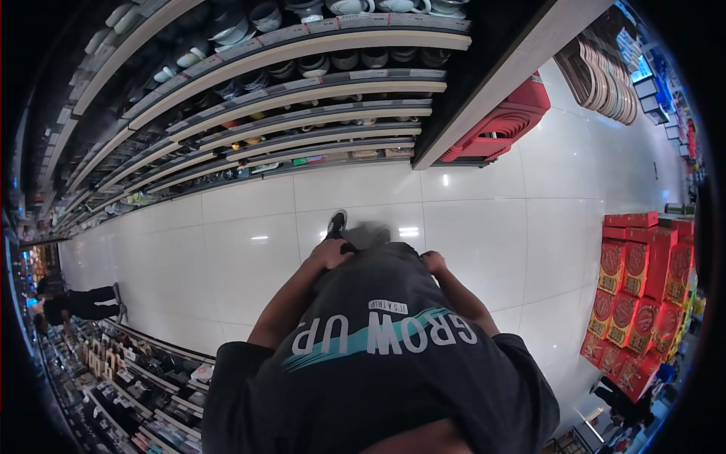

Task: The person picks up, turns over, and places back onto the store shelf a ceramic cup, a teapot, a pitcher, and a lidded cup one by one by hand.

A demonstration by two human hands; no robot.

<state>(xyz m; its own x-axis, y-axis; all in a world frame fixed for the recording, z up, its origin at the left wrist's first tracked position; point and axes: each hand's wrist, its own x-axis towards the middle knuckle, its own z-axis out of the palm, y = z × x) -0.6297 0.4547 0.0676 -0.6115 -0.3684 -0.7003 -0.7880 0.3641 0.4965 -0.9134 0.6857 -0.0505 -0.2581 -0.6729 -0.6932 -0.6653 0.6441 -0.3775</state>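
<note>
Head view: L hand (330,253) & R hand (434,262) are apart, at opp. sides of worn dark tee (386,303) nr its hem; can't tell if fingers grip it. Cup shelves (302,50) ahead across tile floor (484,227), red boxes (639,284) to R.

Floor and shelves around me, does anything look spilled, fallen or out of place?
Nothing stands out. The floor shows bright patches that look like light reflections, with no visible spill or fallen item. The red boxes sit stacked. Dishes on the shelves are too small to check for chips.
</note>
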